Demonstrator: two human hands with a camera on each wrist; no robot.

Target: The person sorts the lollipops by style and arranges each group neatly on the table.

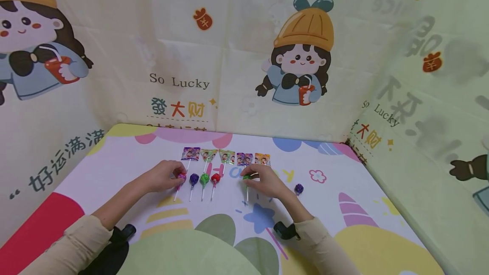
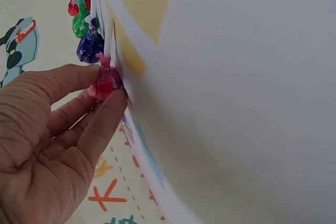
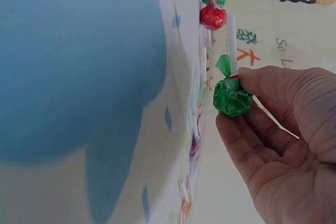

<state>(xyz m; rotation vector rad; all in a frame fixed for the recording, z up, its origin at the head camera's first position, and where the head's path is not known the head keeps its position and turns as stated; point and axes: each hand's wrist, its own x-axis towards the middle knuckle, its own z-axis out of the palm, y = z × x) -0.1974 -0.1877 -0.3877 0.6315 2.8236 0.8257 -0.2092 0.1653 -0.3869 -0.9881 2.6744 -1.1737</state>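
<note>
My left hand (image 1: pixel 166 176) pinches a pink-wrapped ball lollipop (image 2: pixel 106 83) between thumb and fingers at the left end of the front row, its stick toward me. To its right lie a dark purple lollipop (image 1: pixel 194 178), a green lollipop (image 1: pixel 204 178) and a red lollipop (image 1: pixel 215 178), all with sticks pointing toward me. Further right, my right hand (image 1: pixel 265 180) holds another green lollipop (image 3: pixel 231 100) by its wrapped head with thumb and fingertips. In the right wrist view this candy shows beside the tabletop, its white stick free of the fingers.
Behind the front row lie several flat-wrapped lollipops, from a purple packet (image 1: pixel 190 153) to an orange packet (image 1: pixel 262 158) close behind my right hand. One more dark purple lollipop (image 1: pixel 299 188) lies beyond my right wrist. A printed cloth (image 1: pixel 237 54) hangs behind the patterned table (image 1: pixel 313 224).
</note>
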